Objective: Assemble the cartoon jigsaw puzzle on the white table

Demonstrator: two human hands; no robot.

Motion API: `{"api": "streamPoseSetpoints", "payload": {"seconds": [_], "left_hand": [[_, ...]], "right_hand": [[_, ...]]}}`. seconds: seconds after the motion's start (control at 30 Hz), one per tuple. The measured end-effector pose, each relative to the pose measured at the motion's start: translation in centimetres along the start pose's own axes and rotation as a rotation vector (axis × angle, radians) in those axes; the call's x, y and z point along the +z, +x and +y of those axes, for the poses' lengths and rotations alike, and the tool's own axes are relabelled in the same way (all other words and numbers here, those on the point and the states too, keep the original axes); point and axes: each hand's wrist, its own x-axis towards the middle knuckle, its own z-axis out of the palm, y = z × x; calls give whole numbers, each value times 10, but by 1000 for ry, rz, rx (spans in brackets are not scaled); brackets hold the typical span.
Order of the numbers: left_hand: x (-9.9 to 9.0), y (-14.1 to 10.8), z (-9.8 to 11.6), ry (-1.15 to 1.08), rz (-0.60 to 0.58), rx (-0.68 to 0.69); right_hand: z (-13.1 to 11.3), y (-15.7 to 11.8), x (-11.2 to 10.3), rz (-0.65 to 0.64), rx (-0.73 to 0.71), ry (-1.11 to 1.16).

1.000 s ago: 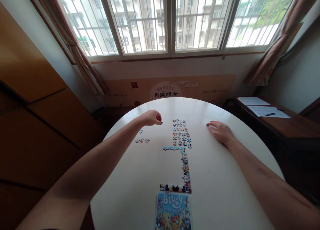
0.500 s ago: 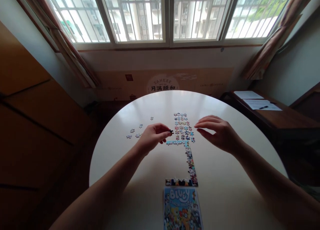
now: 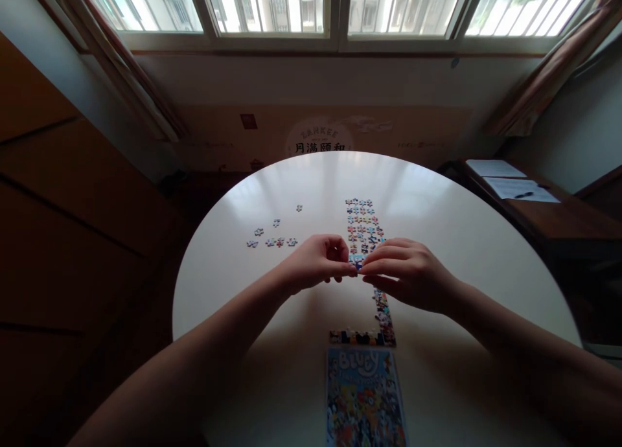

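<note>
Fingertips of both hands meet over the top strip of a partly joined puzzle border (image 3: 383, 317) on the white round table (image 3: 218, 291). My left hand (image 3: 324, 262) pinches a small dark puzzle piece (image 3: 358, 264), mostly covered by the fingers. From the right, my right hand (image 3: 405, 270) touches the same piece with its fingers pressed together. Rows of loose puzzle pieces (image 3: 359, 220) lie just beyond the hands. The border's right side and bottom strip show below them, while its top strip is largely hidden.
Several loose pieces (image 3: 280, 242) are scattered left of my left hand. A colourful Bluey picture sheet (image 3: 364, 395) lies at the near side of the table. On a brown side table (image 3: 573, 217) at the right are papers (image 3: 518, 189) and a pen.
Both hands have come together, my left hand moving right with the dark piece and my right hand moving left to meet it. The camera view has tilted downward.
</note>
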Motion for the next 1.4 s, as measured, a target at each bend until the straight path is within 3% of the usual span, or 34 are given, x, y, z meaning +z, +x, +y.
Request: {"api": "streamPoseSetpoints", "payload": {"seconds": [0.27, 0.37, 0.47, 0.57, 0.67, 0.77, 1.13, 1.4], "left_hand": [[4, 0, 0, 2, -60, -22], [-2, -4, 6, 83, -167, -65], [-17, -12, 16, 294, -253, -119], [-33, -23, 24, 598, -192, -143], [-39, -33, 28, 800, -302, -182], [-31, -39, 27, 888, -380, -189], [-4, -41, 15, 1027, -393, -52], [4, -39, 10, 1032, -318, -5]], "right_hand": [[-9, 2, -2, 17, 20, 89], [-10, 1, 0, -2, 47, 156], [-16, 0, 2, -66, 68, 226], [-27, 0, 5, -161, 90, 294], [-38, 0, 11, -241, 129, 343], [-46, -1, 19, -285, 151, 349], [-50, 0, 31, -284, 102, 297], [-50, -2, 33, -274, 74, 261]]}}
